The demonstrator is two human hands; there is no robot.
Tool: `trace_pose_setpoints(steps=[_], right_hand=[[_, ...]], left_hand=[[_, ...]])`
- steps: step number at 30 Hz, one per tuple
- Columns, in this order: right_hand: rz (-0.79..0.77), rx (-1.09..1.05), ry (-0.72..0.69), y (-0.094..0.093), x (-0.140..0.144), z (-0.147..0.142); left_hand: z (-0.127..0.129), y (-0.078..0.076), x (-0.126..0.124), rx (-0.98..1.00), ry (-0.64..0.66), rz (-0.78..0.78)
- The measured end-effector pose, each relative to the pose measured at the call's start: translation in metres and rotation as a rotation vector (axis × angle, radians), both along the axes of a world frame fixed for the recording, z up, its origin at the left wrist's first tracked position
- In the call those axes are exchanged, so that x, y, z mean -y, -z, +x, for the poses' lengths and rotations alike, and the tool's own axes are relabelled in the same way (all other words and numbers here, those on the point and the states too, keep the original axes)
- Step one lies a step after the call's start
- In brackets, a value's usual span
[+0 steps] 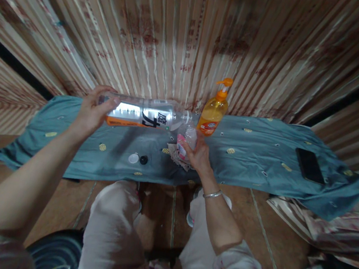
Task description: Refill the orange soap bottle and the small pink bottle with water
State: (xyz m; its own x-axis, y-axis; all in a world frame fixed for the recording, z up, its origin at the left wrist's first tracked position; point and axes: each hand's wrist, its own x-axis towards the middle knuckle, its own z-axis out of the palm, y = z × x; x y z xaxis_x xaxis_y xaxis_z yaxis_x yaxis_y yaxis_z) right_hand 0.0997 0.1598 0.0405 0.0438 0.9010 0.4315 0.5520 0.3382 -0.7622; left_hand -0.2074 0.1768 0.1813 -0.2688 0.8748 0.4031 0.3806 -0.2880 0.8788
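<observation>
My left hand (92, 110) is wrapped round the base end of a large clear plastic bottle (135, 113) with a silver and orange label. The bottle lies almost level in the air, its neck pointing right. That neck meets the mouth of a smaller clear plastic bottle (187, 132) with a pink label, which my right hand (201, 154) grips from the right. Whether liquid passes between them I cannot tell. A crumpled greyish cloth (176, 156) lies under the small bottle. A white cap (133, 158) and a black cap (143, 159) rest side by side nearer to me.
An orange pump bottle (212, 117) stands just behind my right hand. A black phone (310, 165) lies toward the right end of the bench under its teal cover (250, 159). Behind rises a pleated curtain (167, 37). A round black object (55, 253) is on the floor at lower left.
</observation>
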Motion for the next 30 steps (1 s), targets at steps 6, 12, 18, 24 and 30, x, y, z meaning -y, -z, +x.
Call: trace_pose_setpoints(steps=[6,12,18,24,30], right_hand=[[-0.004,-0.009,0.002,-0.0018,0.0008,0.0006],[-0.017,-0.017,0.011,-0.003,0.0013,-0.0002],[-0.003,-0.023,0.003,-0.0024,0.0004,-0.0006],[-0.018,-0.031,0.0,-0.0019,0.0006,0.0006],[-0.017,-0.011,-0.005,-0.0005,-0.0005,0.0012]], left_hand=[[-0.0047,0.0033,-0.0051,-0.009,0.028,0.027],[-0.0073,0.0063,-0.0066,0.004,0.032,0.035],[-0.0092,0.0076,-0.0072,-0.03,0.049,0.051],[-0.0049,0.0044,-0.0058,0.0,0.025,0.036],[-0.004,0.0031,-0.0048,-0.011,0.031,0.028]])
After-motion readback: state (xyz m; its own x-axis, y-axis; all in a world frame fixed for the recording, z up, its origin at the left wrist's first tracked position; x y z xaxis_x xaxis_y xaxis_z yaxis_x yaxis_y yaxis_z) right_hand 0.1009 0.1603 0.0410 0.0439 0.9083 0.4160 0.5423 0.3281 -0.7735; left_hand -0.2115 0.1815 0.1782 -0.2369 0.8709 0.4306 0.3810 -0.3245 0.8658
